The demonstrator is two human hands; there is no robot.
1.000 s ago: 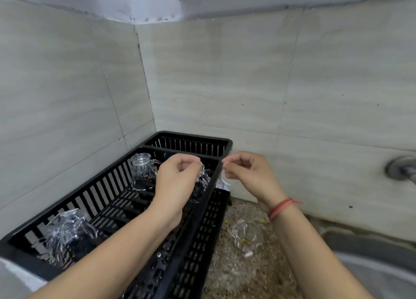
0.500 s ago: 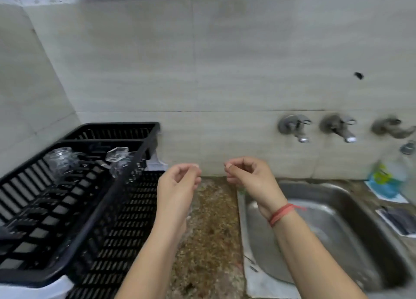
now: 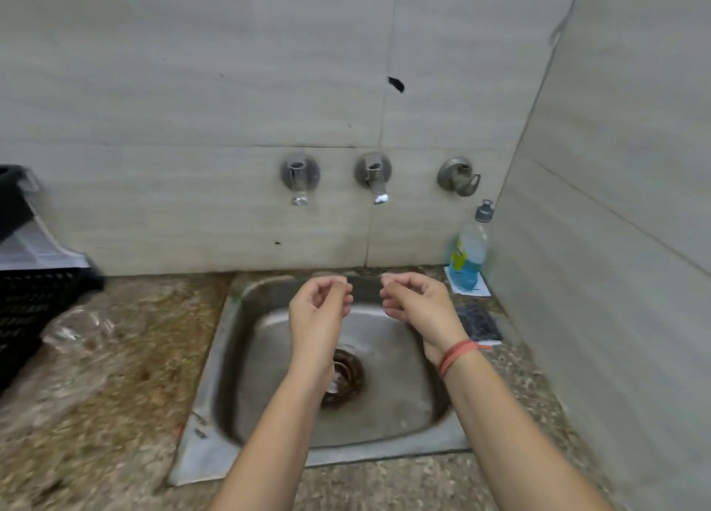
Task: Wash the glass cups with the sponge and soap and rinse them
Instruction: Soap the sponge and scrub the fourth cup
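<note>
Sink nearest, set into the speckled stone desk. No cup in the basin, and the drain is uncovered.

Both forearms reach out over it. The left hand and right hand hover side by side, apart, above the far half of the basin. Grip of each: fingers curled in toward the thumb, pinching nothing. Red band on the right wrist. Probably held over the basin so that drips fall into it.

No glass cup plainly in view. A blurred clear shape lies on the desk just beside the black drying rack at far left. Cannot tell what it is.

Right of the sink lies a dark scouring pad. Behind it the soap bottle holds blue liquid. Both sit near the right hand, handy for washing.

Three wall taps above the far rim. No stream seen.
</note>
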